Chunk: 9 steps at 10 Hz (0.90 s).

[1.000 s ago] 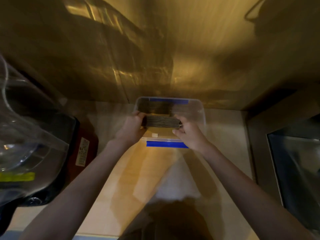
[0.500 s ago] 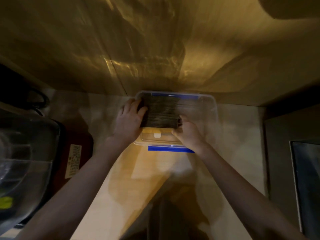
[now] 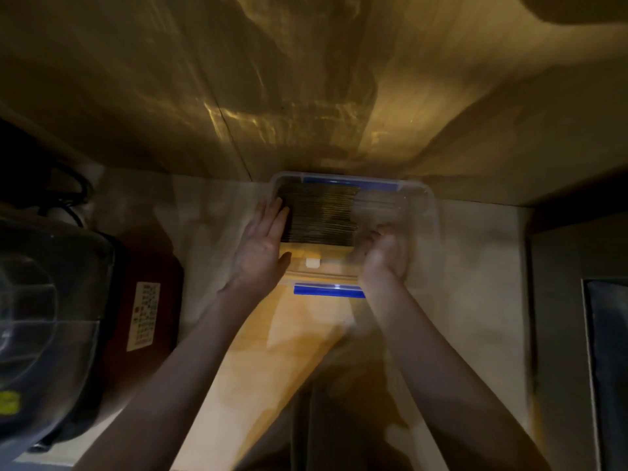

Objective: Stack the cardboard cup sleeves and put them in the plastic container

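A clear plastic container [image 3: 419, 202] with blue clips stands on the wooden counter against the back wall. A dark stack of cardboard cup sleeves [image 3: 319, 212] lies inside it, filling its left and middle part. My left hand [image 3: 261, 246] is flat with fingers straight, resting beside the container's left wall, fingertips at the stack's left edge. My right hand [image 3: 382, 254] is blurred at the container's near right side, just off the stack, with nothing visibly in it.
A blender with a clear jug [image 3: 44, 321] and a dark red base [image 3: 146, 300] stands at the left. A dark appliance [image 3: 608, 368] fills the right edge. A metal wall [image 3: 306, 79] rises right behind the container.
The sleeve stack went from held above the container to lying inside it. Both hands let go; the left hand opened flat and the right hand drew back toward me.
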Motion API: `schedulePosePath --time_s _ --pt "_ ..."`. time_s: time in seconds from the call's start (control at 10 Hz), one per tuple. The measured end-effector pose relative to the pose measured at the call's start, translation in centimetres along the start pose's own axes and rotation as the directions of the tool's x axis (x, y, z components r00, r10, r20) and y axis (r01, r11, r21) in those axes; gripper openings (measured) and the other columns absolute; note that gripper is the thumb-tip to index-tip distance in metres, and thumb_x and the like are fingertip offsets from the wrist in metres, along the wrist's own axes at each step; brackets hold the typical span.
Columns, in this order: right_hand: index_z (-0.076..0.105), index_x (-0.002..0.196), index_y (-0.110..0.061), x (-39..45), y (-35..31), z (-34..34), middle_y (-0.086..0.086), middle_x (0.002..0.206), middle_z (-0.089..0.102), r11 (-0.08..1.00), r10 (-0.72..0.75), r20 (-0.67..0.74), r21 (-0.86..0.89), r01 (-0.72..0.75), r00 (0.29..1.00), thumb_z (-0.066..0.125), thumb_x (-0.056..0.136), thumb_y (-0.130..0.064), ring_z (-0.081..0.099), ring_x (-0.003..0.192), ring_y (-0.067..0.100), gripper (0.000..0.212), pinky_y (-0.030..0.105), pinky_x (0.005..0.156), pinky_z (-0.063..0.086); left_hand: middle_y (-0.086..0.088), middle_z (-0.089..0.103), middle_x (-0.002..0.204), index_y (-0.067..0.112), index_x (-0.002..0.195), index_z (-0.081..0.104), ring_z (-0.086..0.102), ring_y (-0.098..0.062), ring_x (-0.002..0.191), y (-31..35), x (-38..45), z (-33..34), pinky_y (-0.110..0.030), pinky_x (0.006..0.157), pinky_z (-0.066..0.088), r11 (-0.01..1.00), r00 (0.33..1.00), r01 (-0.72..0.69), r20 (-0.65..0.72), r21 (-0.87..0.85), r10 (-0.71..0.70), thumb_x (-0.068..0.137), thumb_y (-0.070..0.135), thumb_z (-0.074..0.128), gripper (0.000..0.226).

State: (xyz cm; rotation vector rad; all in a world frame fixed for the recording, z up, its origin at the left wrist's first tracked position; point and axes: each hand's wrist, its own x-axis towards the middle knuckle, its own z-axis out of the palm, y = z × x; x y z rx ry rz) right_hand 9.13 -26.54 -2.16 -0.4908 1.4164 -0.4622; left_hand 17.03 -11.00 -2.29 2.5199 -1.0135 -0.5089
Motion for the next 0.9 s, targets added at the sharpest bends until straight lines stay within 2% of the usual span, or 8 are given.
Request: schedulePosePath --time_s 0.1,0.2,0.3,0.5,0.6,0.7,0.8,0.9 --pt "0.059 0.109 -0.007 -0.9 1.5 1.0 0.005 0.094 0.067 0.990 0.015 0.074 -0.144 -0.004 0.997 0.035 0.096 -0.029 0.056 0.090 0.020 0.036 0.024 0.082 0.045 -0.010 0.017 0.156 0.009 0.143 0.020 0.004 -0.025 0.145 0.0 0.1 0.4 -0.034 0.118 0.010 1.000 1.000 0.003 -0.006 -0.025 -0.003 0.079 0.010 0.063 0.077" --pt "0.055 0.118 -0.015 -1.4 2.1 1.2 0.012 0.119 0.058 0.970 0.123 0.298 -0.236 -0.051 0.947 0.027 0.095 -0.045 0.051 0.113 0.026 0.047 0.038 0.104 0.037 -0.011 0.018 0.155 0.007 0.142 0.020 0.002 -0.025 0.145 -0.2 0.2 0.5 -0.032 0.117 0.006 0.999 1.000 -0.001 -0.022 -0.033 0.000 0.079 0.009 0.062 0.075" --pt "0.050 0.123 -0.016 -1.2 1.7 0.9 0.014 0.127 0.054 0.990 0.096 0.322 -0.132 -0.055 0.942 0.023 0.097 -0.041 0.050 0.108 0.022 0.045 0.033 0.098 0.034 -0.011 0.018 0.155 0.008 0.142 0.021 0.000 -0.024 0.145 -0.1 0.2 0.6 -0.031 0.116 0.003 1.000 1.000 -0.002 -0.027 -0.031 0.001 0.081 0.010 0.060 0.073" --pt "0.044 0.133 -0.017 -0.9 1.6 0.9 0.012 0.143 0.045 0.964 0.115 0.383 -0.267 -0.009 0.917 0.018 0.096 -0.049 0.038 0.131 0.027 0.056 0.040 0.114 0.023 -0.011 0.019 0.155 0.007 0.142 0.020 0.000 -0.025 0.145 0.0 0.3 0.6 -0.035 0.119 0.007 1.000 1.000 0.012 -0.022 -0.016 -0.012 0.082 0.012 0.059 0.072" --pt "0.040 0.135 -0.016 -1.3 0.9 0.7 0.009 0.146 0.040 0.954 0.093 0.391 -0.299 0.031 0.916 0.017 0.097 -0.044 0.034 0.134 0.024 0.053 0.035 0.110 0.021 -0.009 0.016 0.156 0.008 0.143 0.018 -0.003 -0.023 0.145 0.1 0.2 0.5 -0.034 0.119 0.006 1.000 1.000 0.012 -0.016 -0.002 -0.012 0.084 0.015 0.056 0.070" --pt "0.036 0.137 -0.015 -1.3 0.0 -0.1 0.009 0.147 0.039 0.955 0.061 0.335 -0.292 0.043 0.940 0.026 0.096 -0.043 0.035 0.135 0.025 0.051 0.036 0.111 0.023 -0.009 0.017 0.156 0.010 0.143 0.019 -0.002 -0.023 0.146 0.3 0.0 0.3 -0.035 0.119 0.007 1.000 1.000 0.030 0.002 -0.003 -0.030 0.085 0.015 0.055 0.068" --pt "0.053 0.119 -0.021 -1.6 -2.2 -1.1 0.013 0.132 0.053 0.888 -0.111 0.314 -0.395 0.236 0.943 0.040 0.094 -0.035 0.047 0.125 0.030 0.031 0.043 0.108 0.034 -0.008 0.020 0.156 0.014 0.143 0.018 0.003 -0.024 0.146 0.5 -0.1 -0.2 -0.042 0.120 0.010 0.999 1.000 0.025 -0.008 0.022 -0.025 0.085 0.018 0.055 0.069" --pt "0.059 0.092 -0.024 -3.0 -5.1 -2.2 0.010 0.106 0.066 0.865 -0.257 0.477 -0.274 0.420 0.840 0.045 0.092 -0.018 0.063 0.101 0.022 0.014 0.034 0.090 0.048 -0.011 0.033 0.149 0.016 0.140 0.028 0.021 -0.026 0.141 1.0 0.0 -1.3 -0.041 0.116 0.014 0.993 0.998 0.041 -0.044 0.111 -0.036 0.085 0.026 0.054 0.062"
